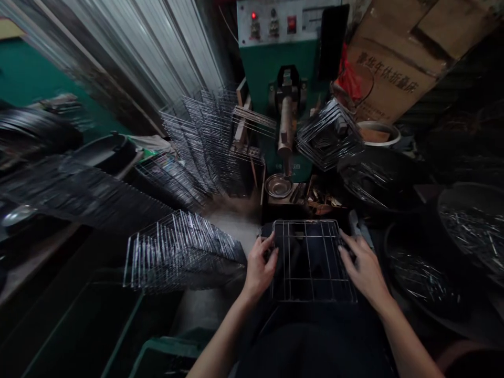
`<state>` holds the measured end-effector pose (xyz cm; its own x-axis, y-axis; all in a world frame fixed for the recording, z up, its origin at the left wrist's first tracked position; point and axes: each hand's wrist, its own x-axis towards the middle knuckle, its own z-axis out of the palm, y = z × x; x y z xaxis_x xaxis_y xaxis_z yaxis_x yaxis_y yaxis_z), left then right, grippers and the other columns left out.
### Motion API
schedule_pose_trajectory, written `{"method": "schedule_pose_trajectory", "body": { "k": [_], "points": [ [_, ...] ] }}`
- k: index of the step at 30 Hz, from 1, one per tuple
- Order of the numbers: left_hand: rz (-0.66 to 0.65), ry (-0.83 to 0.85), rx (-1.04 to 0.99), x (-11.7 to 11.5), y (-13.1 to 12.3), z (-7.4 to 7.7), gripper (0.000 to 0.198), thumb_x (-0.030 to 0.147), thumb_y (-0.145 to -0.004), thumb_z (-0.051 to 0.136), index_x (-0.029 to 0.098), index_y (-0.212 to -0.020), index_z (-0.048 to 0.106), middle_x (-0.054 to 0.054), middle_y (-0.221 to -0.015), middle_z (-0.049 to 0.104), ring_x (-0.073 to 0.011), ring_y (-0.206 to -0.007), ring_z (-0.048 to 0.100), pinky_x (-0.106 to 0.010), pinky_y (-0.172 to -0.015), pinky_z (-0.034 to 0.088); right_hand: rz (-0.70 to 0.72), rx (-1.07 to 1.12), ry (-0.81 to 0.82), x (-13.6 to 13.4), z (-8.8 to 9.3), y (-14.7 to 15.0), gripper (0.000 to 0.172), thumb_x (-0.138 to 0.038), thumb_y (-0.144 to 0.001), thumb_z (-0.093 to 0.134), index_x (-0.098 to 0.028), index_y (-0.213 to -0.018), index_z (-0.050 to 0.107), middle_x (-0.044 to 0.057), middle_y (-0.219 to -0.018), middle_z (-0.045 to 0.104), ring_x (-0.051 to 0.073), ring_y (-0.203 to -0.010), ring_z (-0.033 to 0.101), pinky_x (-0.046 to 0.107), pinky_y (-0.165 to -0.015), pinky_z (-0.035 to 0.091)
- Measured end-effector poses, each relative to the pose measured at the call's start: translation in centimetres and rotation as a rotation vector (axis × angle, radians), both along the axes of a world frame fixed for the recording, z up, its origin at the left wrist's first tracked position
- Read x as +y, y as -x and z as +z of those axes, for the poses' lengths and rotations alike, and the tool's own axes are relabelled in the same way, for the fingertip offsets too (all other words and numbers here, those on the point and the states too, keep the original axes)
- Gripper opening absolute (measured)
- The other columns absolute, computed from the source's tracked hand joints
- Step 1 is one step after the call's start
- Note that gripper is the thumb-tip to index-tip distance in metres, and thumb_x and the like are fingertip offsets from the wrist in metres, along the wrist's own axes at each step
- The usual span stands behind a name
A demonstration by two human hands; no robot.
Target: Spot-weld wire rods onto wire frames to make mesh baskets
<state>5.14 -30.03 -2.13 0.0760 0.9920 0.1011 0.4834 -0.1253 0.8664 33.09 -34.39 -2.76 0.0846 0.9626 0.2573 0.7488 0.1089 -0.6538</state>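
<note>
A rectangular wire rack (308,280) with a few crossing wires lies level above my lap. On its left edge my left hand (260,265) is closed, thumb and fingers at the upper left side. Opposite it, my right hand (363,268) grips the right edge near the upper right corner. Beyond the rack stands a green machine (255,68) with a metal arm (286,123) pointing toward me. A stack of wire racks (181,252) leans at the left of my left hand.
More wire racks (200,139) stand behind on the left. Dark basins of metal pieces (423,281) fill the right side. A small metal bowl (279,186) sits below the machine arm. A cardboard box (394,73) leans at the back right.
</note>
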Motion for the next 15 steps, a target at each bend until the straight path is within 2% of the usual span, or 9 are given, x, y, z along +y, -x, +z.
{"method": "schedule_pose_trajectory", "body": {
  "k": [4,5,7,9,11,13,15],
  "points": [
    [0.012,-0.015,-0.084,-1.5,0.3,-1.5,0.043,0.036,-0.097,0.049,0.025,-0.137,0.058,-0.006,-0.105,0.055,-0.0193,-0.101,0.057,-0.035,-0.094,0.048,-0.005,0.233,0.036,-1.6,-1.7,-0.3,0.048,-0.042,-0.101,0.048,-0.022,-0.144,0.053,0.010,-0.115,0.063,0.023,-0.105,0.061,0.037,-0.092,0.051],
    [-0.019,-0.003,-0.087,-1.6,0.8,-1.7,0.045,0.040,-0.098,0.047,0.026,-0.140,0.055,-0.007,-0.111,0.054,-0.0206,-0.108,0.056,-0.038,-0.100,0.045,0.009,0.271,0.067,-2.0,-2.0,-0.5,0.050,-0.044,-0.101,0.047,-0.024,-0.146,0.051,0.011,-0.121,0.062,0.025,-0.111,0.059,0.037,-0.094,0.050],
    [-0.164,0.042,-0.079,-1.6,2.1,-2.0,0.057,0.052,-0.096,0.048,0.029,-0.148,0.043,-0.010,-0.129,0.048,-0.0261,-0.127,0.048,-0.047,-0.112,0.036,0.090,0.342,0.152,-2.9,-2.2,-1.1,0.059,-0.051,-0.099,0.047,-0.025,-0.152,0.042,0.012,-0.139,0.054,0.028,-0.125,0.051,0.039,-0.098,0.049],
    [-0.364,0.077,-0.054,-1.4,3.5,-2.4,0.096,0.072,-0.078,0.061,0.029,-0.156,0.026,-0.013,-0.149,0.032,-0.0374,-0.143,0.029,-0.058,-0.118,0.026,0.210,0.390,0.246,-3.8,-2.0,-1.7,0.079,-0.061,-0.092,0.055,-0.026,-0.158,0.029,0.012,-0.153,0.040,0.033,-0.136,0.042,0.045,-0.103,0.045],
    [-0.499,0.073,0.001,-1.2,4.4,-2.9,0.136,0.081,-0.053,0.073,0.028,-0.159,0.007,-0.017,-0.161,0.011,-0.0475,-0.149,0.011,-0.068,-0.116,0.021,0.277,0.376,0.335,-4.5,-1.6,-1.9,0.102,-0.065,-0.080,0.068,-0.028,-0.160,0.019,0.012,-0.159,0.030,0.037,-0.141,0.033,0.052,-0.111,0.036],
    [-0.552,0.044,0.058,-1.0,4.7,-3.7,0.152,0.079,-0.044,0.080,0.027,-0.158,-0.006,-0.020,-0.163,0.000,-0.0511,-0.149,0.003,-0.072,-0.114,0.018,0.265,0.323,0.408,-4.9,-1.2,-1.8,0.114,-0.060,-0.072,0.078,-0.030,-0.160,0.013,0.011,-0.160,0.026,0.037,-0.144,0.026,0.055,-0.117,0.024],
    [-0.565,0.017,0.097,-0.8,4.6,-4.3,0.153,0.072,-0.046,0.084,0.026,-0.157,-0.012,-0.022,-0.164,-0.002,-0.0517,-0.149,0.002,-0.074,-0.114,0.015,0.248,0.302,0.444,-5.0,-0.9,-1.6,0.117,-0.056,-0.070,0.081,-0.032,-0.160,0.010,0.010,-0.160,0.024,0.035,-0.146,0.021,0.053,-0.119,0.020]
  ]
}}
